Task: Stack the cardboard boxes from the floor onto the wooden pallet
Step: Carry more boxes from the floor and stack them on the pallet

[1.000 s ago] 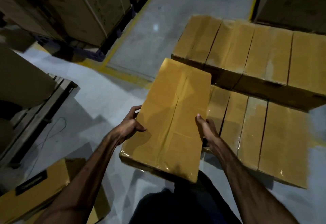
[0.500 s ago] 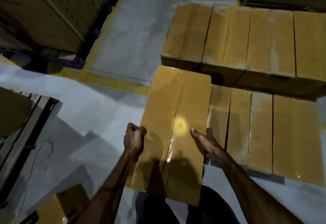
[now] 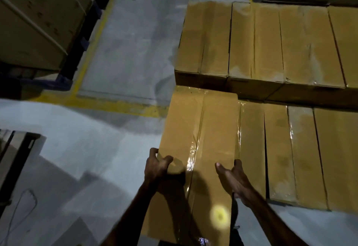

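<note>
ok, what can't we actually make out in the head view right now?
- Wooden pallet: not identifiable; a dark frame is cut off by the left edge.
- Held box: near end and underside hidden by both forearms and shadow.
- Right hand grip: fingers hidden behind the box's right side; only the thumb shows.
- What the lower row of boxes rests on: hidden beneath them.
- Large cartons top left: printing too dark to read.
</note>
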Demonstrator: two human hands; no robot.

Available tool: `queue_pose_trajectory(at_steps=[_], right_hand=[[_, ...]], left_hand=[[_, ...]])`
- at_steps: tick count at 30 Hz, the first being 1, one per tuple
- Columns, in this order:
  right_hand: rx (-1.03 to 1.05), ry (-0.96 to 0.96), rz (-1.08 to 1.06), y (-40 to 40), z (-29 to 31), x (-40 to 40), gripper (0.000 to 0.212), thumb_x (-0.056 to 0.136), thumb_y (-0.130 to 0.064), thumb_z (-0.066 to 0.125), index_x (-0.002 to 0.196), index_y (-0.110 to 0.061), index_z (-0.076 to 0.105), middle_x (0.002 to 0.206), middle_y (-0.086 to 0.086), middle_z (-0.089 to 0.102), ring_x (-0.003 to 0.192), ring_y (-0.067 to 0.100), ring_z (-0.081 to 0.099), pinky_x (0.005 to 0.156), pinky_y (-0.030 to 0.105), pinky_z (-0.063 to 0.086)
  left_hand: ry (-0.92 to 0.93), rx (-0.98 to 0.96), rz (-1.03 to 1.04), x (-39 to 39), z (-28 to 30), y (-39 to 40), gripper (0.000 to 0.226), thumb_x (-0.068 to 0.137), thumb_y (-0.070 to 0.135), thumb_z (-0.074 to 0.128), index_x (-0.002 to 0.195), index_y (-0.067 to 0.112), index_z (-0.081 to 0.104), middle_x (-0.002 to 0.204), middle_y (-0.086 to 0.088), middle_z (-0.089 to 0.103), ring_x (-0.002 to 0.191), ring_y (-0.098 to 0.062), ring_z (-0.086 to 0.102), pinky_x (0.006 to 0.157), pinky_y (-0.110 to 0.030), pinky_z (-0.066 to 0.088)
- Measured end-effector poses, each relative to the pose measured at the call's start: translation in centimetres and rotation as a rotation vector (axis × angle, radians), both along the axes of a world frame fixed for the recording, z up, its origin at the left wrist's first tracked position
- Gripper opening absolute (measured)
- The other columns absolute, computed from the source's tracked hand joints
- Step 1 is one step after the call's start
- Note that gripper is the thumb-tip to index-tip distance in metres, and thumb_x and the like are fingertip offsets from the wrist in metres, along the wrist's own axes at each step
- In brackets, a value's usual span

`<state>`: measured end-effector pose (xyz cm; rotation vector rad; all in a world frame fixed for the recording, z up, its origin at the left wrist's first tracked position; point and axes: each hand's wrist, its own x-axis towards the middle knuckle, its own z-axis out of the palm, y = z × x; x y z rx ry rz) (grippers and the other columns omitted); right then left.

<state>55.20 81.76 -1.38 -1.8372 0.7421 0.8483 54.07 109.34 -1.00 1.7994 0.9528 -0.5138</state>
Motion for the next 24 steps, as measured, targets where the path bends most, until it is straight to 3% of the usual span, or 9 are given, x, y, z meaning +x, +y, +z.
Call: queue_pose_trajectory(at_steps=[3, 8, 14, 18, 22, 24], right_hand=[[-0.028, -0.037, -0.022, 0.9, -1.5, 1.9, 0.065, 0.094, -0.055, 0.071, 0.141, -0.027, 0.036, 0.135, 0.005, 0.059, 0.118, 0.033, 0.058, 0.105, 0.056, 0.051], [-0.069, -0.026, 0.008, 1.8, -3.0, 5.5, 0.069, 0.097, -0.054, 0.067, 0.146, -0.019, 0.033, 0.139, 0.013, 0.054, 0.110, 0.033, 0.055, 0.093, 0.051, 0.054], [-0.091, -0.013, 0.037, 2.0, -3.9, 8.2, 0.071, 0.099, -0.052, 0.066, 0.148, -0.016, 0.029, 0.145, 0.019, 0.051, 0.120, 0.039, 0.056, 0.095, 0.052, 0.053], [-0.095, -0.017, 0.026, 1.8, -4.7, 9.2, 0.064, 0.099, -0.049, 0.067, 0.142, -0.016, 0.034, 0.139, 0.015, 0.055, 0.111, 0.033, 0.054, 0.097, 0.052, 0.053], [-0.121, -0.011, 0.033, 1.8, -5.4, 10.2, 0.068, 0.100, -0.046, 0.068, 0.146, -0.012, 0.031, 0.141, 0.019, 0.051, 0.106, 0.031, 0.049, 0.086, 0.048, 0.052], [-0.128, -0.009, 0.038, 1.7, -5.7, 10.8, 0.071, 0.099, -0.046, 0.068, 0.148, -0.012, 0.029, 0.143, 0.020, 0.050, 0.111, 0.035, 0.053, 0.088, 0.051, 0.053]], left_hand=[[-0.002, -0.029, -0.021, 2.3, -1.4, 0.7, 0.058, 0.070, 0.048, 0.071, 0.119, 0.022, 0.052, 0.108, -0.006, 0.069, 0.095, -0.026, 0.068, 0.085, -0.044, 0.058], [0.032, -0.024, -0.012, 5.8, -3.4, 1.9, 0.048, 0.068, 0.046, 0.074, 0.107, 0.030, 0.050, 0.104, -0.006, 0.067, 0.094, -0.030, 0.067, 0.082, -0.053, 0.062], [0.076, -0.048, -0.042, 8.2, -4.4, 2.4, 0.046, 0.072, 0.036, 0.076, 0.106, 0.026, 0.047, 0.095, -0.016, 0.070, 0.072, -0.029, 0.066, 0.054, -0.035, 0.049], [0.105, -0.087, -0.056, 9.2, -5.5, 2.3, 0.049, 0.065, 0.022, 0.068, 0.108, 0.023, 0.044, 0.084, -0.018, 0.063, 0.061, -0.025, 0.056, 0.053, -0.035, 0.043], [0.095, -0.090, -0.044, 10.2, -6.4, 2.0, 0.050, 0.062, 0.016, 0.066, 0.107, 0.027, 0.044, 0.097, -0.021, 0.064, 0.069, -0.029, 0.061, 0.054, -0.035, 0.047], [0.095, -0.092, -0.045, 10.5, -6.7, 1.8, 0.052, 0.063, 0.016, 0.067, 0.108, 0.027, 0.044, 0.102, -0.020, 0.063, 0.075, -0.032, 0.063, 0.055, -0.035, 0.050]])
